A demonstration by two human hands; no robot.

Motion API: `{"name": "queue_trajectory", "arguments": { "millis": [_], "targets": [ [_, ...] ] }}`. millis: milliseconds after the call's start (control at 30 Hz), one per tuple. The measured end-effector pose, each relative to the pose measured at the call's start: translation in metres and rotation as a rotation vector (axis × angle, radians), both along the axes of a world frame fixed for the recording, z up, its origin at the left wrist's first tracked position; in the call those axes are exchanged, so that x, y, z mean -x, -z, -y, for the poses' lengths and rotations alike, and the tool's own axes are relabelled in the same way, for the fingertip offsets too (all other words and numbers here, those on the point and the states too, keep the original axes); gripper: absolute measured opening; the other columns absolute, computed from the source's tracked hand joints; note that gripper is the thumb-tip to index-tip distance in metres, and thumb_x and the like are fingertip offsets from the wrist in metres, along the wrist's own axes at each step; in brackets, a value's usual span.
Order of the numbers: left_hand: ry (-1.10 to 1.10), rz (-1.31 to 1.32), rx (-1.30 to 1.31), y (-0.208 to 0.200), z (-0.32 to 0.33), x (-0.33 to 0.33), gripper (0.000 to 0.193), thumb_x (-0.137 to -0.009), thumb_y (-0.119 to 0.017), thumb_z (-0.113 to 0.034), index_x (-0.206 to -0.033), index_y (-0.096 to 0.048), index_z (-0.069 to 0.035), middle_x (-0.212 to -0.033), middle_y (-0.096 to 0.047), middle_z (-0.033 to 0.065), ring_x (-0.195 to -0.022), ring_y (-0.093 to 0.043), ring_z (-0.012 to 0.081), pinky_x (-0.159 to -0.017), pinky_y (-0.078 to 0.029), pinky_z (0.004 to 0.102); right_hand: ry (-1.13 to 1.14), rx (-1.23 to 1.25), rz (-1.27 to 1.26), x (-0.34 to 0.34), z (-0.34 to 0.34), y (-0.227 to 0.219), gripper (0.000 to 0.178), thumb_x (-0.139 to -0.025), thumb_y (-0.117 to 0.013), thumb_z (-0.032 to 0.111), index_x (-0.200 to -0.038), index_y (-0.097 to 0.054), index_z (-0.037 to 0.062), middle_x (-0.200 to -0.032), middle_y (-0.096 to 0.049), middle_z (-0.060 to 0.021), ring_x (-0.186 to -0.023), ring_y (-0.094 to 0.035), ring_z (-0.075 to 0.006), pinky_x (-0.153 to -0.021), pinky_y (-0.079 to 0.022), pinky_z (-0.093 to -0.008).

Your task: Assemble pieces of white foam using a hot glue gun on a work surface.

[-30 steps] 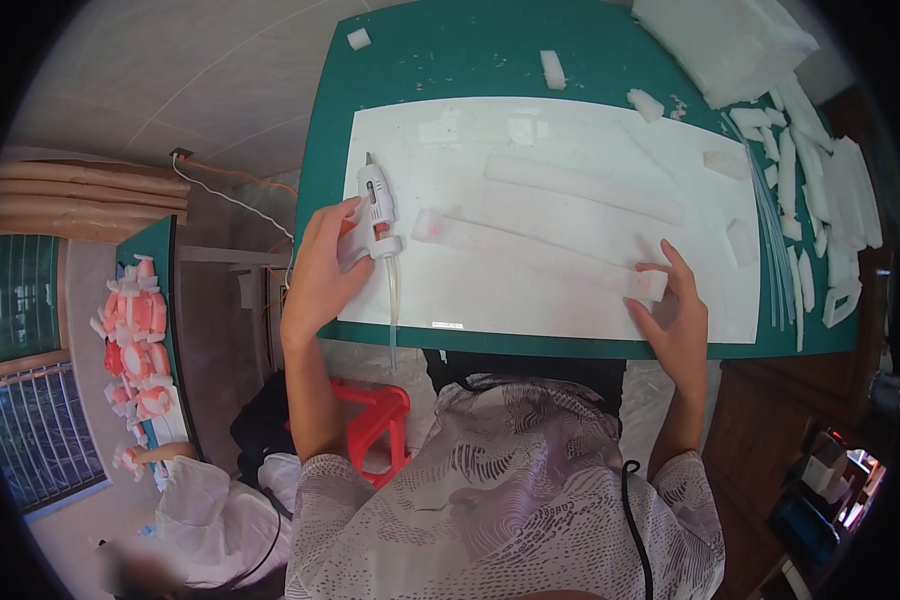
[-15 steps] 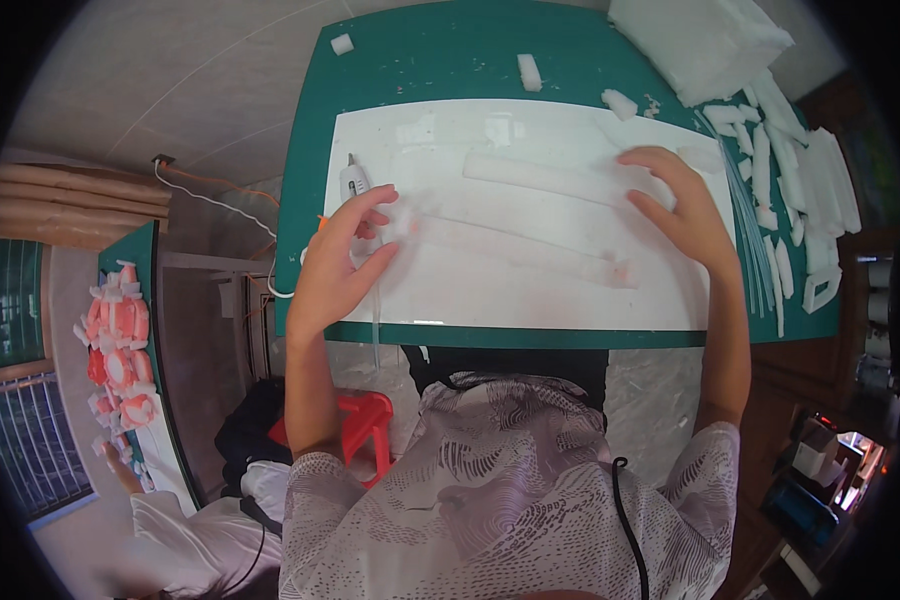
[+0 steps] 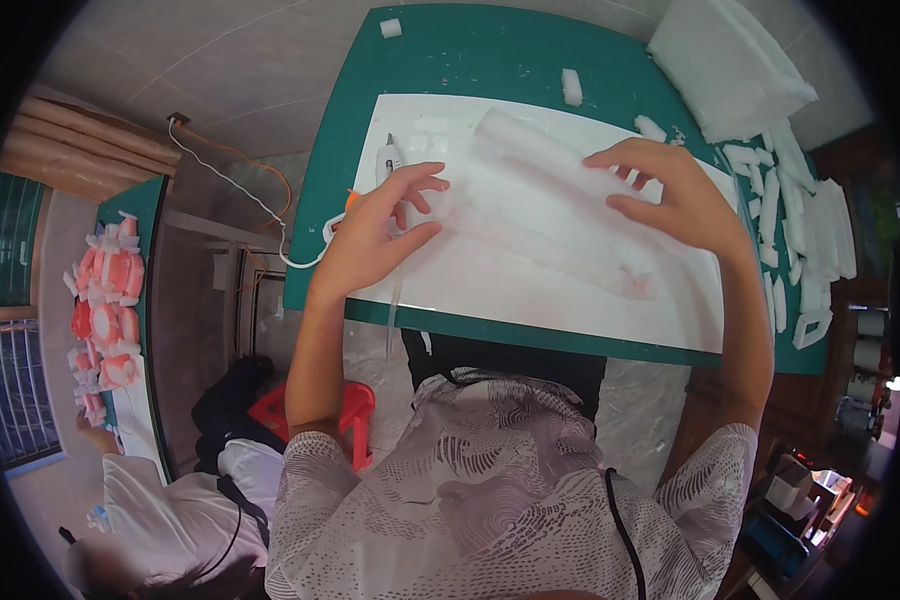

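My left hand hovers over the left side of the white board, fingers parted and holding nothing. Just beyond it lies a white glue gun, mostly covered by the hand; a clear glue stick trails toward me. My right hand has its thumb and fingers on either side of a white foam strip, which slants across the board and is blurred. A second pale strip, pinkish at both ends, lies nearer me between the hands. Its outline is faint.
Around the board runs a green tabletop with small foam scraps. A large white foam block stands far right, above a pile of foam offcuts. A red stool is below left. Another person works at a side table.
The view has shifted and turned slightly. The far foam strip has moved up and left on the board, with my right hand around its right end. My left hand stays near the glue gun.
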State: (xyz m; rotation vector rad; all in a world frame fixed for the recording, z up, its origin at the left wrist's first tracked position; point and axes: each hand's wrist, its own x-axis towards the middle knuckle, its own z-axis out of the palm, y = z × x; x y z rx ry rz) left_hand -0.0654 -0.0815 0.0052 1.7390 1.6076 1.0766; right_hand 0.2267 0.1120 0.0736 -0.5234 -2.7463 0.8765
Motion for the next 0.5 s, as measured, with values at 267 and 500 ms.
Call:
{"name": "queue_trajectory", "arguments": {
  "millis": [267, 500],
  "targets": [
    [-0.049, 0.069, 0.037, -0.004, 0.0, 0.0, 0.063, -0.08, -0.073, -0.002, -0.137, -0.048, -0.008, -0.119, -0.064, 0.0125, -0.087, -0.06, 0.0137, -0.068, -0.047, 0.0244, -0.169, -0.02, 0.077, 0.018, 0.042, -0.016, 0.037, -0.08, -0.068, 0.007, -0.116, -0.066, 0.0066, -0.106, -0.066, -0.012, -0.095, -0.063, -0.0303, -0.082, -0.051, -0.0366],
    [0.004, 0.031, 0.039, -0.007, -0.003, 0.001, 0.059, -0.078, -0.073, -0.002, -0.134, -0.054, -0.01, -0.124, -0.063, 0.0073, -0.092, -0.059, 0.014, -0.068, -0.046, 0.0246, -0.154, -0.007, 0.122, 0.021, 0.049, -0.013, 0.034, -0.082, -0.067, 0.008, -0.116, -0.067, 0.0056, -0.108, -0.066, -0.014, -0.098, -0.062, -0.0331, -0.089, -0.05, -0.0383]
  ]
}}
